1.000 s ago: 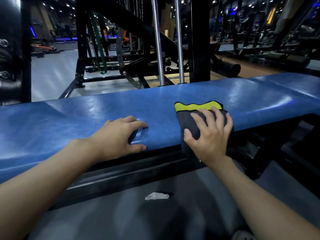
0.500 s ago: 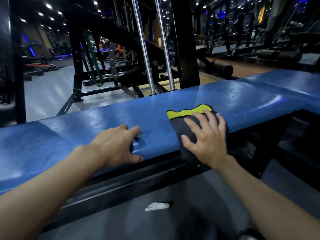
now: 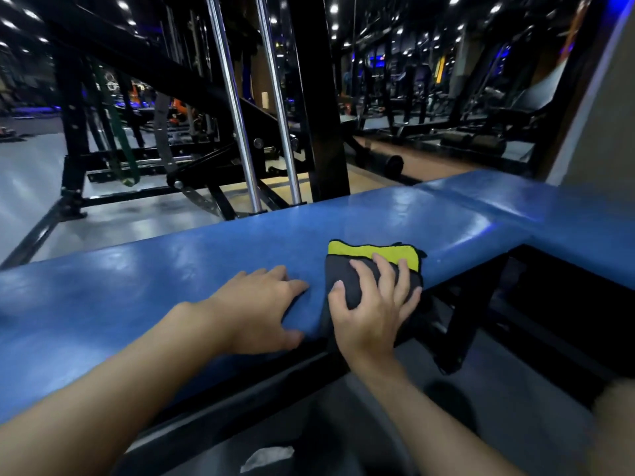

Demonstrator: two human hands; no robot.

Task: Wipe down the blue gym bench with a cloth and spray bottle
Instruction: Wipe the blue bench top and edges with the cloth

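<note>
Cloth (image 3: 345, 286), grey with a yellow band: draped over the near edge of the bench (image 3: 165, 269), right of the pad's middle, lower part hanging down the front.
Right hand (image 3: 372, 317): fingers spread flat on the cloth, pressing, not clenched. Likely so one pass covers top and edge together.
Left hand (image 3: 254, 310): 9 o'clock of the cloth, just beside it. Fingers loosely bent on the pad, thumb at the front edge, holding nothing. Judged a brace.
Spray bottle: not in view.
Rack (image 3: 319, 97) with chrome rods (image 3: 233, 115): 12 o'clock, beyond the bench, off the wiping path.
Paper scrap (image 3: 268, 458): floor, 6 o'clock.

No text, label or number is readable.
</note>
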